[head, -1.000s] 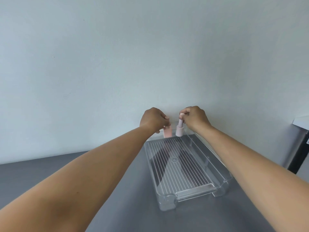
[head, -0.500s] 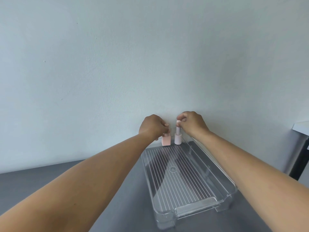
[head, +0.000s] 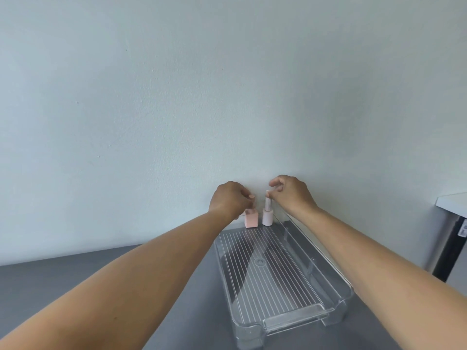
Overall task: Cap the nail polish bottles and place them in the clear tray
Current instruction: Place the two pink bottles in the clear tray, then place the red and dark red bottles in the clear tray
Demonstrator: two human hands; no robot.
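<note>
Right now I judge the capping step to be all but finished. The round pale bottle (head: 267, 218) carries its tall cap (head: 267, 203) upright, and the right hand (head: 294, 195) hovers over it with fingers (head: 274, 183) parted and loosely bent, one tip just at the cap's top. The left hand (head: 231, 202) hangs above the square pink bottle (head: 251, 219) with its fingers (head: 249, 198) curled in; I cannot tell whether they pinch a cap or nothing at all.

Both bottles stand side by side at the foot of the wall (head: 227, 97). They seem to sit on the tabletop (head: 50, 279) just past the far end of the clear tray (head: 336, 286), though the see-through plastic makes that hard to judge.

Next, I would check that the square bottle is closed, then pinch each bottle low on its body and carry it onto the ribbed tray floor, setting it down upright.

Against half a second ago, the right hand has let go: it was wrapped around the tall cap and is now opened above it. The left hand has risen, baring more of the square bottle's top.
</note>
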